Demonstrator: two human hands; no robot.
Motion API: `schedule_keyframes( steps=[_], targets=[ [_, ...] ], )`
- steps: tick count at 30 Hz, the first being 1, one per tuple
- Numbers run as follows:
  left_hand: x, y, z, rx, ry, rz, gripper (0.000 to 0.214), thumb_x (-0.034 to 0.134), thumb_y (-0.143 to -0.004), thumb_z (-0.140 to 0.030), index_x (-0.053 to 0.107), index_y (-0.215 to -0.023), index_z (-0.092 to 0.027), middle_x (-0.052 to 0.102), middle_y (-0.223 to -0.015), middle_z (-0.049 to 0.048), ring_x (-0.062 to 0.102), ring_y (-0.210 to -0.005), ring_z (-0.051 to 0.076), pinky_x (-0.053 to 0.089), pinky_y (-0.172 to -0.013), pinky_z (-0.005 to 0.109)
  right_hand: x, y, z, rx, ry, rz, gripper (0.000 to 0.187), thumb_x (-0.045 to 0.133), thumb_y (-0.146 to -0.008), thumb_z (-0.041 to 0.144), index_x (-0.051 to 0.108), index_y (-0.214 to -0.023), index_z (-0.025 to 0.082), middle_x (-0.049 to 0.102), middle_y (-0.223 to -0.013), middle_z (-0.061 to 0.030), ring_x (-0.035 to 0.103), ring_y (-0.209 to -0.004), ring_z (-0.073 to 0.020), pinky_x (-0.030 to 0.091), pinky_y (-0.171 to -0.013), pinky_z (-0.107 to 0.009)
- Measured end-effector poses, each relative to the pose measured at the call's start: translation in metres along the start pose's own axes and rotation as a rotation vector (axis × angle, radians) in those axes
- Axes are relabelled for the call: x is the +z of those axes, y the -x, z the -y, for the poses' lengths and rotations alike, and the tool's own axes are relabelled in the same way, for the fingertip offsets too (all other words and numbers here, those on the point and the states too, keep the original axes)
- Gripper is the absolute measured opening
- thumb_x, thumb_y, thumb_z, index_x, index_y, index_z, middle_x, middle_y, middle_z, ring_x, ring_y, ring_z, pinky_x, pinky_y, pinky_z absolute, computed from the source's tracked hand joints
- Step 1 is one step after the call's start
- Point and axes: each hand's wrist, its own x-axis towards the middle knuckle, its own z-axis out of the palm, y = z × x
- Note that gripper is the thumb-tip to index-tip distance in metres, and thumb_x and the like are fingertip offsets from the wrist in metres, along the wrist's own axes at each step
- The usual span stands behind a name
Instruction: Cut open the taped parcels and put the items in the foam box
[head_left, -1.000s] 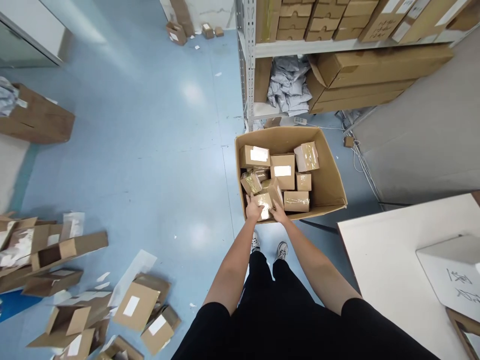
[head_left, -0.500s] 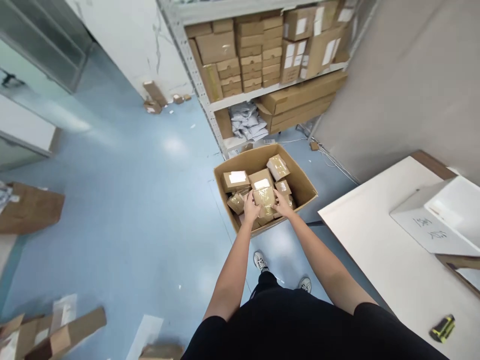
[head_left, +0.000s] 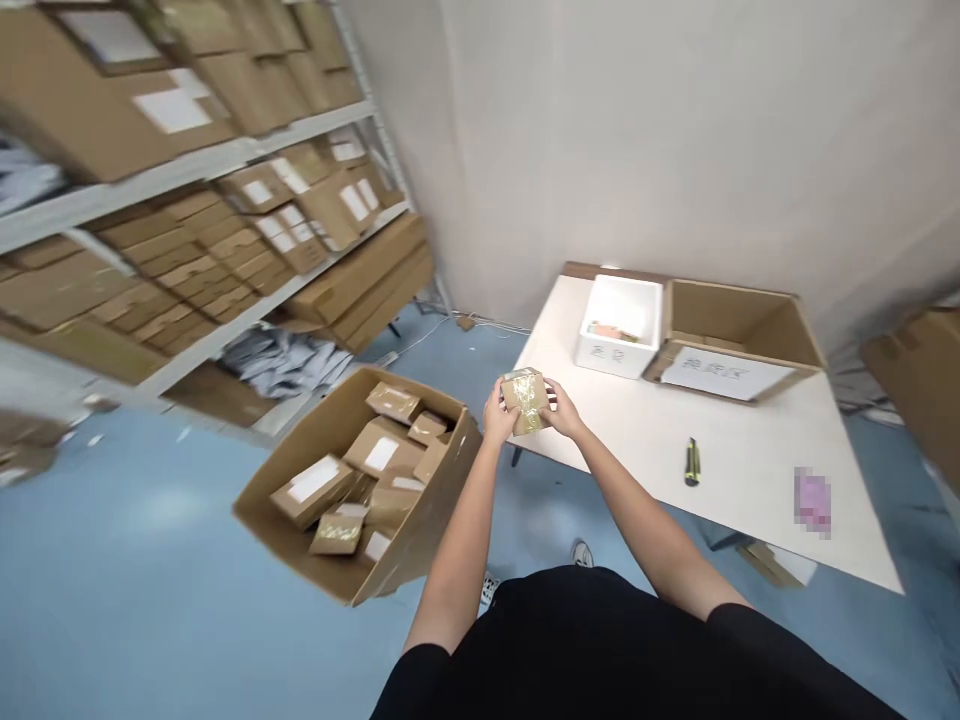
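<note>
Between my two hands is a small cardboard box (head_left: 526, 402) with shiny clear tape across it. My left hand (head_left: 497, 415) grips its left side and my right hand (head_left: 562, 410) its right side, thumbs toward me. The box is held up in the air at the table's left front corner. To the left, on the floor, stands a large open carton (head_left: 300, 555) holding several small taped boxes, some with white labels. On the white table (head_left: 600, 420), right of my hands, lies a black and yellow utility knife (head_left: 692, 462).
At the table's back stand a white foam box (head_left: 619, 355) and an open cardboard box (head_left: 810, 345), both with handwriting on the front. A pixelated pink item (head_left: 813, 500) lies near the right. Metal shelves (head_left: 300, 280) with stacked cartons line the left. Another carton (head_left: 915, 370) is at far right.
My hands have lifted the small box out of the large carton. The view has turned right toward the table, so the carton now sits to the left.
</note>
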Motion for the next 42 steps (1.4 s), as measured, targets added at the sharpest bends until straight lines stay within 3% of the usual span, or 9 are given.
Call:
schedule_keyframes(
  steps=[6,9,13,20,26,29,34,37,42],
  targets=[
    [0.155,-0.017,-0.033,-0.019,-0.173,0.264,0.092,0.069,-0.082,-0.011,0.035,-0.165,-0.029,0.058,-0.156,0.0092,0.065,-0.130,0.025,0.060,-0.105,0.040,-0.130,0.044,-0.062,0.189,-0.037,-0.266,0.081,0.066,-0.077,0.026,0.040,-0.153,0.032,0.057,-0.144,-0.0119,0.064,-0.118,-0.0295,0.058,-0.100,-0.052],
    [0.204,-0.019,-0.020,-0.004,-0.124,0.370,0.079,0.065,-0.086,-0.010,0.041,-0.159,-0.029,0.053,-0.161,0.0102,0.062,-0.135,0.023,0.058,-0.108,0.040,-0.158,0.062,-0.096,0.254,-0.133,-0.365,0.067,0.064,-0.079,0.028,0.044,-0.143,0.032,0.057,-0.141,-0.0106,0.062,-0.126,-0.0284,0.057,-0.102,-0.049],
    [0.247,-0.014,0.017,-0.110,-0.096,0.533,0.067,0.066,-0.084,-0.007,0.052,-0.148,-0.025,0.047,-0.166,0.0131,0.060,-0.139,0.023,0.054,-0.111,0.042,-0.164,0.080,-0.143,0.412,-0.140,-0.511,0.055,0.062,-0.074,0.028,0.047,-0.127,0.028,0.062,-0.131,-0.0087,0.062,-0.128,-0.0267,0.054,-0.105,-0.046],
    [0.264,0.000,0.062,-0.073,-0.316,0.814,0.058,0.066,-0.080,-0.006,0.062,-0.135,-0.025,0.045,-0.168,0.0065,0.057,-0.143,0.024,0.051,-0.113,0.040,-0.145,0.114,-0.187,0.812,-0.179,-0.469,0.057,0.064,-0.065,0.020,0.053,-0.120,0.024,0.072,-0.121,-0.0076,0.072,-0.114,-0.0279,0.058,-0.099,-0.047],
    [0.266,-0.052,0.046,0.157,-0.506,0.883,0.055,0.069,-0.082,-0.015,0.065,-0.136,-0.024,0.058,-0.155,0.0095,0.057,-0.140,0.029,0.046,-0.119,0.044,-0.152,0.106,-0.173,0.561,0.242,-0.490,0.073,0.067,-0.079,0.025,0.052,-0.150,0.021,0.050,-0.161,-0.0153,0.040,-0.155,-0.0337,0.036,-0.126,-0.056],
    [0.283,-0.094,0.028,0.277,-0.622,1.108,0.068,0.078,-0.076,-0.023,0.064,-0.143,-0.024,0.047,-0.165,0.0100,0.048,-0.149,0.033,0.041,-0.123,0.042,-0.169,0.097,-0.163,0.434,0.390,-0.438,0.074,0.067,-0.084,0.027,0.050,-0.156,0.022,0.038,-0.171,-0.0123,0.023,-0.162,-0.0354,0.026,-0.130,-0.059],
    [0.319,-0.139,0.007,0.317,-0.928,1.279,0.120,0.095,-0.058,-0.043,0.039,-0.163,-0.032,0.016,-0.179,0.0102,0.018,-0.163,0.044,0.036,-0.124,0.053,-0.212,0.118,-0.169,0.493,0.445,-0.437,0.075,0.067,-0.085,0.025,0.050,-0.158,0.028,0.035,-0.173,-0.0070,0.018,-0.163,-0.0365,0.024,-0.130,-0.060],
    [0.328,-0.136,0.007,0.243,-1.033,1.270,0.133,0.097,-0.055,-0.051,0.028,-0.168,-0.035,0.011,-0.180,0.0100,0.012,-0.163,0.048,0.037,-0.121,0.057,-0.242,0.154,-0.189,0.565,0.440,-0.488,0.074,0.068,-0.084,0.024,0.052,-0.156,0.027,0.037,-0.171,-0.0081,0.020,-0.163,-0.0370,0.024,-0.130,-0.060],
    [0.332,-0.087,0.015,0.164,-1.113,1.080,0.130,0.090,-0.069,-0.055,0.016,-0.172,-0.028,0.008,-0.180,0.0127,0.009,-0.164,0.045,0.037,-0.122,0.055,-0.287,0.207,-0.238,0.681,0.403,-0.517,0.072,0.073,-0.081,0.026,0.055,-0.151,0.023,0.044,-0.166,-0.0149,0.028,-0.159,-0.0406,0.027,-0.128,-0.062]
  ],
)
